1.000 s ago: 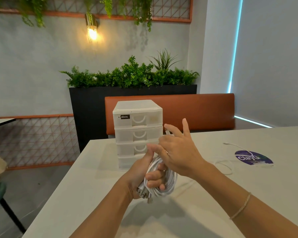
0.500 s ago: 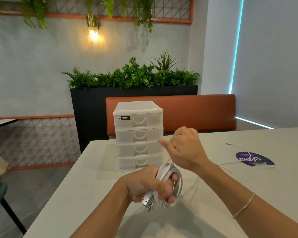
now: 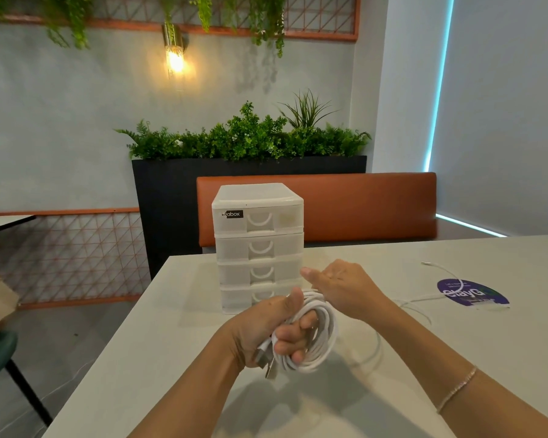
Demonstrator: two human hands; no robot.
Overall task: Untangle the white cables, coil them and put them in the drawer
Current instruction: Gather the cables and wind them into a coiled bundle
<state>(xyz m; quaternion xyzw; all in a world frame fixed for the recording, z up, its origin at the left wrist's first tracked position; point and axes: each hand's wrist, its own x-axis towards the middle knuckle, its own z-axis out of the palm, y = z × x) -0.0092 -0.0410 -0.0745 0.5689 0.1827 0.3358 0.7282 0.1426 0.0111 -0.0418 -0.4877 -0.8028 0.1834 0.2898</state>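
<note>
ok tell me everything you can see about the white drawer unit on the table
The drawer unit is a small upright tower of frosted, whitish translucent plastic standing on the pale table, near its far edge, in front of the orange bench back. It has four stacked drawers, all closed, each with a curved recessed handle. A black label reading "abox" sits at the top drawer's left. The top is flat and bare. The left hand with the coiled cable covers part of the bottom drawer; whether anything touches the unit is unclear.
</note>
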